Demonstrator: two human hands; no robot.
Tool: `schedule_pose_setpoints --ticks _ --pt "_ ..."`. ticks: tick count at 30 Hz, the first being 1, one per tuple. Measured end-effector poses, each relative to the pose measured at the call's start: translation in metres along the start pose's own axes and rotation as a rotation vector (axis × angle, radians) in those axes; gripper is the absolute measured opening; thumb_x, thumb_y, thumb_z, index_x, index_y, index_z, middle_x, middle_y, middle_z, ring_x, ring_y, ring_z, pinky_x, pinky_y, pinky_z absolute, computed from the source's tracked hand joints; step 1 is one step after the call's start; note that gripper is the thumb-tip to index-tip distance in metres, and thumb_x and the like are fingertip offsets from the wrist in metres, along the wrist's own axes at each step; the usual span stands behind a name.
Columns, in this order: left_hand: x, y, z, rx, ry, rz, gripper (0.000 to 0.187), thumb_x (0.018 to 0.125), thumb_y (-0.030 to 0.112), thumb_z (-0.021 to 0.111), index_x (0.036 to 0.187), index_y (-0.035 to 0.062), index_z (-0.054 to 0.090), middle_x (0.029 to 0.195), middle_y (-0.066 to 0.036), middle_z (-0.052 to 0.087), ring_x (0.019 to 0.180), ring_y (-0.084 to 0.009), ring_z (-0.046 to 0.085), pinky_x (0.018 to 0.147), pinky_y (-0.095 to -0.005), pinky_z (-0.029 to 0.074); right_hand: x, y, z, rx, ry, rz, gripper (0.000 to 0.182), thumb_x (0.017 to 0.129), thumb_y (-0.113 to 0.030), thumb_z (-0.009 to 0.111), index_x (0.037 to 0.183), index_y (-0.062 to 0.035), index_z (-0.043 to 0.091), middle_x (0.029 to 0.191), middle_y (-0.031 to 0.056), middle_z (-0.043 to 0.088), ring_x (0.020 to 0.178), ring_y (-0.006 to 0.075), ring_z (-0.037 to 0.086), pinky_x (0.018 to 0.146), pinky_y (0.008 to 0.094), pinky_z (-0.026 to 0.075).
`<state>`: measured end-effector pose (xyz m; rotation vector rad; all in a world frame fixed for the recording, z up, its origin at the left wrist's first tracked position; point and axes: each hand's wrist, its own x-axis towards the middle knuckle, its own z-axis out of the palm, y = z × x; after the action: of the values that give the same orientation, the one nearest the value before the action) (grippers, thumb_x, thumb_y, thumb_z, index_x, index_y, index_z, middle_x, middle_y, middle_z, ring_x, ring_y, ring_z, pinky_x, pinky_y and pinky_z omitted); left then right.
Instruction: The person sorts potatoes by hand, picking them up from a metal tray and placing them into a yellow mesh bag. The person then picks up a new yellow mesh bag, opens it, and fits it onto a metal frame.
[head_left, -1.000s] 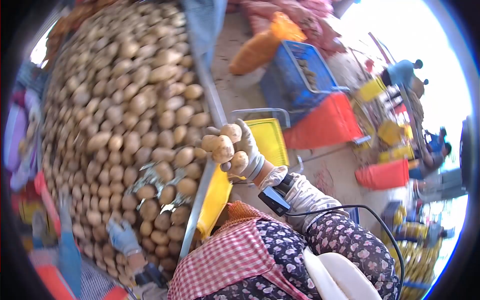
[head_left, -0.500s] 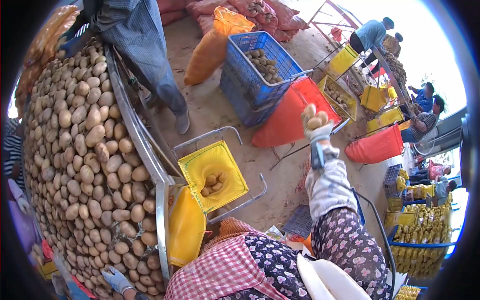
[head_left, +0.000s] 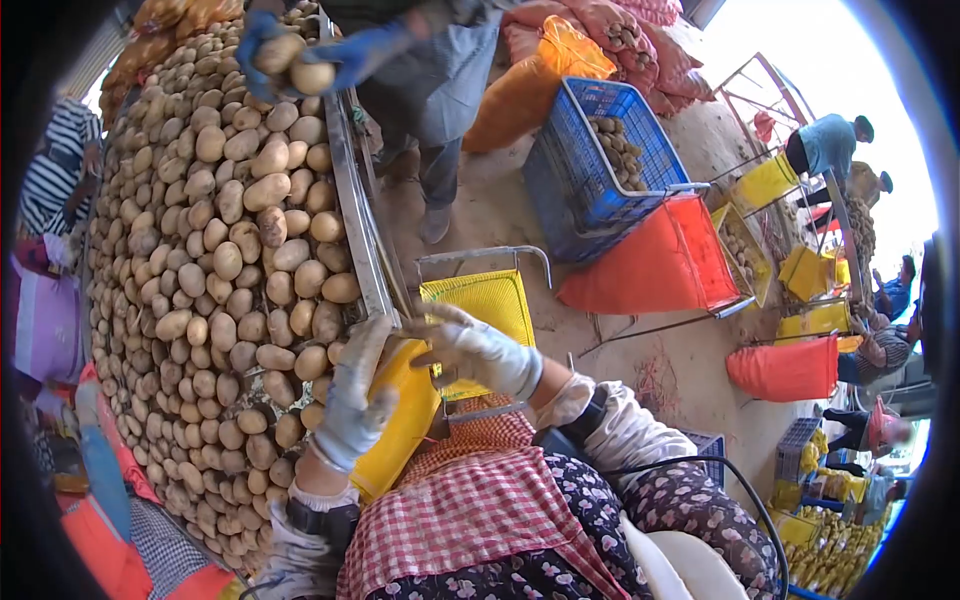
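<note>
My left hand [head_left: 355, 405], in a pale glove, is raised at the metal edge of the potato table, thumb and fingers apart, with nothing visible in it. Just right of it is my right hand [head_left: 478, 352], gloved and dirty, fingers spread and slightly bent, without a potato in view. It hangs over the yellow mesh bag [head_left: 495, 300] on its metal frame and hides part of the opening. Beneath both hands a yellow bag side [head_left: 400, 430] hangs down. Many potatoes [head_left: 230, 260] cover the table on the left.
Across the table edge, a co-worker's blue-gloved hands [head_left: 310, 58] hold potatoes. A blue crate [head_left: 620, 150] with potatoes and a red bag [head_left: 650, 262] stand to the right. A striped-shirted person [head_left: 62, 165] is at far left. Further right are yellow bags [head_left: 765, 182] and other people.
My right hand has come back from the right, where it held potatoes, to the yellow bag. My left hand has lifted off the potatoes. The view has shifted, and the co-worker's hands now show potatoes.
</note>
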<state>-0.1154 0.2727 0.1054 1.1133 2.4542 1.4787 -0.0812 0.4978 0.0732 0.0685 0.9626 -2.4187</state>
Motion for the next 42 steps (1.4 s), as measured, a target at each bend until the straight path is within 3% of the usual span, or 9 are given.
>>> schedule_pose_setpoints --ticks 6,13,15,17,24,28,34,37,42 --pt "-0.076 -0.034 -0.038 0.339 0.384 -0.134 0.048 0.097 0.029 0.048 0.136 0.0020 0.042 0.134 -0.016 0.047 0.126 -0.0300 0.043 0.108 -0.0421 0.031 -0.051 -0.020 -0.138 0.451 0.464 0.147 0.011 0.083 -0.012 0.062 0.090 -0.0044 0.063 0.069 0.0021 0.057 0.060 0.0164 0.058 0.046 0.0276 0.042" --pt "-0.239 -0.058 -0.094 1.108 0.806 -0.686 0.052 0.094 0.031 0.048 0.133 -0.0033 0.042 0.137 -0.025 0.041 0.127 -0.0418 0.038 0.106 -0.0498 0.031 -0.113 -0.187 -0.254 0.095 0.884 -0.623 0.067 0.089 -0.049 0.048 0.137 -0.0147 0.015 0.134 0.0143 0.023 0.118 0.0339 0.037 0.095 0.0443 0.036" --pt "-0.301 -0.078 -0.095 1.507 0.377 -1.062 0.058 0.091 0.036 0.052 0.135 0.0003 0.042 0.139 -0.027 0.039 0.128 -0.0439 0.037 0.109 -0.0535 0.026 -0.097 -0.152 -0.239 -0.044 0.886 -0.685 0.084 0.091 -0.059 0.044 0.150 -0.0177 0.001 0.153 0.0177 0.014 0.135 0.0389 0.031 0.109 0.0490 0.034" --pt "-0.326 -0.090 -0.091 1.428 0.457 -1.164 0.062 0.090 0.041 0.051 0.139 0.0052 0.038 0.141 -0.026 0.037 0.130 -0.0437 0.033 0.108 -0.0559 0.023 -0.067 -0.101 -0.190 -0.356 1.087 -0.666 0.055 0.097 -0.039 0.045 0.142 -0.0116 0.029 0.136 0.0163 0.042 0.121 0.0312 0.047 0.099 0.0433 0.043" --pt "-0.294 -0.128 -0.161 1.174 0.617 -1.396 0.074 0.090 0.060 0.037 0.143 0.0086 0.033 0.148 -0.021 0.030 0.138 -0.0377 0.024 0.112 -0.0530 0.017 0.034 0.042 0.053 -1.851 0.027 -0.823 0.038 0.082 -0.006 0.060 0.119 0.0006 0.053 0.115 0.0163 0.058 0.109 0.0323 0.055 0.096 0.0397 0.042" --pt "-0.276 -0.110 -0.116 1.193 0.428 -1.072 0.077 0.090 0.056 0.040 0.144 0.0030 0.029 0.150 -0.022 0.026 0.140 -0.0389 0.020 0.114 -0.0498 0.013 0.099 0.090 0.119 -1.806 -0.362 -0.836 0.059 0.074 -0.017 0.069 0.127 -0.0040 0.049 0.125 0.0220 0.052 0.117 0.0413 0.049 0.099 0.0471 0.040" --pt "-0.300 -0.023 -0.095 0.720 0.337 -0.817 0.078 0.082 0.048 0.058 0.140 0.0005 0.036 0.146 -0.025 0.028 0.139 -0.0418 0.020 0.115 -0.0470 0.013 0.144 0.158 0.147 -2.109 -0.560 -0.602 0.067 0.076 -0.034 0.066 0.134 -0.0088 0.045 0.142 0.0223 0.037 0.131 0.0429 0.034 0.106 0.0502 0.031" --pt "-0.347 -0.030 -0.100 0.887 0.915 -1.087 0.073 0.080 0.041 0.062 0.136 0.0007 0.040 0.145 -0.023 0.031 0.134 -0.0443 0.026 0.110 -0.0491 0.023 0.184 0.172 0.167 -2.030 -0.503 -0.728 0.075 0.075 -0.038 0.067 0.139 -0.0103 0.040 0.144 0.0214 0.034 0.134 0.0418 0.029 0.109 0.0517 0.026" --pt "-0.371 -0.013 -0.083 0.990 0.601 -1.035 0.059 0.079 0.031 0.064 0.127 0.0008 0.047 0.136 -0.021 0.041 0.122 -0.0435 0.040 0.101 -0.0527 0.033 0.198 0.205 0.212 -2.373 -0.627 -0.380 0.073 0.079 -0.040 0.065 0.142 -0.0141 0.037 0.146 0.0221 0.030 0.137 0.0418 0.023 0.111 0.0496 0.022"
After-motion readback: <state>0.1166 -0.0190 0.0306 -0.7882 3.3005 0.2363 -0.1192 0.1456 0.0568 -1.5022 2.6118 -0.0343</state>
